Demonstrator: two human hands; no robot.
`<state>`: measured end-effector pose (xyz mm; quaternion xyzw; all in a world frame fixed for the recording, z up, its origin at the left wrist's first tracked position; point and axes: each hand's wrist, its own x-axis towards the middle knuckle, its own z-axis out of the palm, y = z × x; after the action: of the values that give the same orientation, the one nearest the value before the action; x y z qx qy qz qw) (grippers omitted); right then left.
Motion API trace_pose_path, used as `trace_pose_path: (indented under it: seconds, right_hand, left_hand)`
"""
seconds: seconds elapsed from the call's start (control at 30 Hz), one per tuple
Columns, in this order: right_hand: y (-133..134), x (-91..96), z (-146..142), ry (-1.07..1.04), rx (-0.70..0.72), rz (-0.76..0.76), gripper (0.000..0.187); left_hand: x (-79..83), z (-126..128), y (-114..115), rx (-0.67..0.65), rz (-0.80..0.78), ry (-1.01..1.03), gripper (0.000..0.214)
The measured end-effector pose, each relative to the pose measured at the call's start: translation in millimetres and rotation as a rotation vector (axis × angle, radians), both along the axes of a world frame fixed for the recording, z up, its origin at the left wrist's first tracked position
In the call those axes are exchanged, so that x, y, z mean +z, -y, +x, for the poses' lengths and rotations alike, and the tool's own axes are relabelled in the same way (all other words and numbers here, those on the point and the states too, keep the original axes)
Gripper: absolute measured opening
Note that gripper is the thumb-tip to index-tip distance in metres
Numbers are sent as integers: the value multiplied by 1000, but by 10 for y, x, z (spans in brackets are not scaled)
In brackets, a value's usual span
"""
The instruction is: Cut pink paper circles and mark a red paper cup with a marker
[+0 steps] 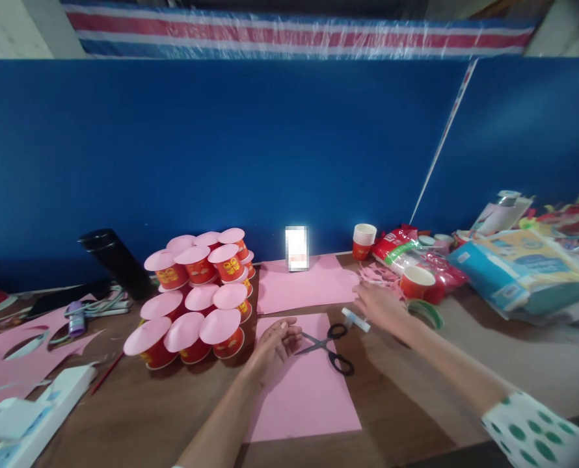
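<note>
My left hand rests on the near pink paper sheet, fingers loosely curled, with nothing visible in them. Black-handled scissors lie on the sheet just right of it. My right hand reaches to the far right of the sheet, fingers stretched flat toward pink paper scraps and an open red paper cup. A small white glue stick lies just left of that hand. A second pink sheet lies behind.
A pile of red cups capped with pink paper discs stands at the left. A black flask, cut pink offcuts, a tape roll, a stack of cups and packaged goods surround the work area. A blue partition stands behind.
</note>
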<state>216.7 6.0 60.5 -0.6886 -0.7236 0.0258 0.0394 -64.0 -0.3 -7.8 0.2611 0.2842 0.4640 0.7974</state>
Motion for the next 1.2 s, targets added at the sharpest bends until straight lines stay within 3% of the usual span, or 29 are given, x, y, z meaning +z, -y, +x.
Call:
trace_pose_path:
  seconds: [0.17,0.23,0.37,0.5,0.73,0.87,1.0,1.2]
  right_hand:
    - [479,-148,-525,-242,445,28,31]
    - [586,-272,-620,-262,527,21,44]
    - [631,-462,-635,-232,538,45,52]
    - [568,-498,-588,-212,524,57,50]
    - [417,-441,-524,-231,531,43,47]
    - [405,-404,-462,-250,554,21,47]
    - [437,-496,-414,-272,544,54,47]
    - [492,-626,-443,-230,479,123,45]
  left_hand:
    - [31,-34,-33,80,-76,96,25]
    - [51,-55,-45,117,-30,83,24]
    - [72,-36,-33,111,190,-222,25]
    - [71,34,1,38,451,-570,16]
    - [84,49,44,62,661,-736,12]
    - [93,64,110,-41,814,-891,16]
    - [61,72,176,-104,897,-880,17]
    - [24,115,200,-42,981,-1048,16]
